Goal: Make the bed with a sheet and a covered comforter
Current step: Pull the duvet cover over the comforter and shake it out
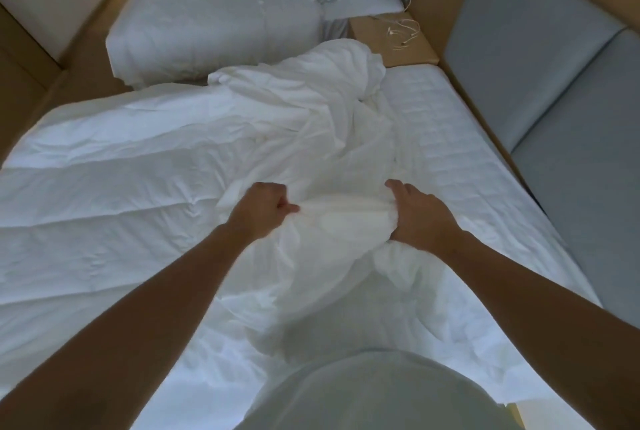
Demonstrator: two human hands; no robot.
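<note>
The near bed's right edge lies close along grey padded wall panels (554, 65). A narrow strip of brown floor (86, 58) separates its far edge from a second white-made bed (207, 13). A puffy white comforter (104, 187) lies spread over the left half, and the quilted white mattress (450, 138) shows bare at right. Between them runs a thin, crumpled white cloth (332, 124), heaped at its far end. The left hand (263, 211) is fisted round a fold of it, and the right hand (420, 218) curls its fingers into the same bunch.
</note>
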